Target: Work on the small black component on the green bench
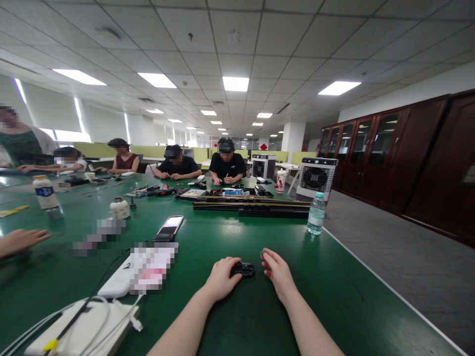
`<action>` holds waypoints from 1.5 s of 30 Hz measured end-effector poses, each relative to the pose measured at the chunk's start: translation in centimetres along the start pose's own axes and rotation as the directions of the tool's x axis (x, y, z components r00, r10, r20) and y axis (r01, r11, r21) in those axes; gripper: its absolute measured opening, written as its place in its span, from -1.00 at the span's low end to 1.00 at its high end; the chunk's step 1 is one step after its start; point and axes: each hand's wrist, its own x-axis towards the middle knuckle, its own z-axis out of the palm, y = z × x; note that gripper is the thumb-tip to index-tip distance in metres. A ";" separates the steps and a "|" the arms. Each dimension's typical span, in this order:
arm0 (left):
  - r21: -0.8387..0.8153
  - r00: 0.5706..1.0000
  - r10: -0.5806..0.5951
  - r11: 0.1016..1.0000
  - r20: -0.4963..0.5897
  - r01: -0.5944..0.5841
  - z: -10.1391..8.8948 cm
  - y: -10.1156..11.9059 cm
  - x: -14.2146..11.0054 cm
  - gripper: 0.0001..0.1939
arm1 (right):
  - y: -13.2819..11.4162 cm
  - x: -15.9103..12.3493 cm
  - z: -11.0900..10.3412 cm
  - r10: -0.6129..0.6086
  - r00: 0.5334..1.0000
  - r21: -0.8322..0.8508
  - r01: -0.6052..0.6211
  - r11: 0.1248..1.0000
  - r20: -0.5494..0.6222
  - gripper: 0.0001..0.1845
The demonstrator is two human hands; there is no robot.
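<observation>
- Black gadget (246, 269): one, small, on or just above the counter (230, 232) in front of me, between my two hands; my left fingers cover its left end.
- My left hand (222, 279): thumb and fingers closed about that end of the gadget.
- My right hand (276, 273): just beside the gadget's right end, not touching it; fingertips pinching a small piece (262, 254), too small to identify.
- Phone (171, 228): one, screen up, ahead and to my left.
- White case (117, 281): one, rounded, lying flat left of my left hand, partly covered by a blurred item.
- White box (83, 329): one, nearer me, with cables (106, 316) lying across it.
- Water bottle (315, 216): one, clear, teal cap, upright near the counter's right edge.
- Jar (119, 208): one, pale, beyond the phone and to its left.
- Black strips (274, 212): long, lying across the counter's far part.
- Another person's hand (26, 241): one, palm down, at the far left.
- People: several seated beyond, two in black shirts.
</observation>
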 end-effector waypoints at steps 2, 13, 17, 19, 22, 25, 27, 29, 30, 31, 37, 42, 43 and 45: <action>0.000 1.000 0.004 1.000 -0.003 -0.004 0.0 -0.1 0.0 -0.56 | -0.1 0.0 0.0 0.034 0.999 0.052 -0.034 0.998 -0.009 -0.56; -0.005 1.000 0.012 1.000 -0.008 -0.012 0.1 -0.2 0.1 -0.57 | -1.0 -0.6 0.0 0.150 0.989 0.255 -0.147 0.956 0.008 -0.67; 0.004 1.000 0.008 1.000 -0.006 -0.008 0.2 -0.2 0.1 -0.57 | -1.3 -0.8 0.0 0.142 0.990 0.230 -0.141 0.963 0.012 -0.63; 0.000 1.000 0.010 1.000 -0.009 -0.010 0.2 -0.2 0.0 -0.58 | -1.3 -0.9 0.0 0.128 0.992 0.208 -0.128 0.970 0.013 -0.61; -0.008 1.000 0.011 1.000 -0.008 -0.011 0.2 -0.2 0.1 -0.57 | -1.3 -0.8 0.0 0.093 0.995 0.156 -0.095 0.983 0.021 -0.56; -0.007 1.000 0.004 1.000 0.001 -0.004 0.1 -0.2 0.2 -0.56 | -1.0 -0.8 0.3 0.013 0.999 0.067 -0.016 0.998 0.047 -0.51; 0.000 1.000 -0.001 1.000 0.009 0.001 0.1 -0.2 0.2 -0.56 | -0.8 -0.8 0.6 -0.102 0.990 -0.009 0.104 0.995 0.098 -0.51; 0.010 1.000 -0.007 1.000 0.014 0.006 0.1 -0.2 0.1 -0.56 | -0.7 -1.0 0.8 -0.231 0.957 -0.098 0.251 0.963 0.173 -0.56; 0.015 1.000 -0.009 1.000 0.015 0.009 0.2 -0.2 0.1 -0.57 | -0.6 -1.2 0.9 -0.279 0.936 -0.157 0.315 0.936 0.216 -0.60; 0.019 1.000 -0.010 1.000 0.016 0.010 0.2 -0.3 0.1 -0.57 | -0.6 -1.3 0.9 -0.310 0.920 -0.224 0.363 0.905 0.238 -0.64; 0.023 1.000 0.004 1.000 0.000 -0.004 0.5 -0.7 0.2 -0.57 | -0.7 -1.8 0.9 -0.410 0.834 -0.451 0.547 0.705 0.371 -0.77; 0.003 1.000 0.027 1.000 -0.014 -0.027 0.8 -0.9 0.3 -0.59 | -0.3 -1.6 0.8 -0.308 0.811 -0.559 0.571 0.601 0.497 -0.79; -0.001 0.999 0.030 1.000 -0.016 -0.030 0.8 -0.9 0.3 -0.59 | -0.2 -1.6 0.8 -0.291 0.814 -0.571 0.565 0.595 0.503 -0.78; -0.003 0.999 0.029 1.000 -0.017 -0.029 0.7 -0.9 0.3 -0.59 | -0.1 -1.6 0.8 -0.273 0.820 -0.582 0.555 0.594 0.503 -0.78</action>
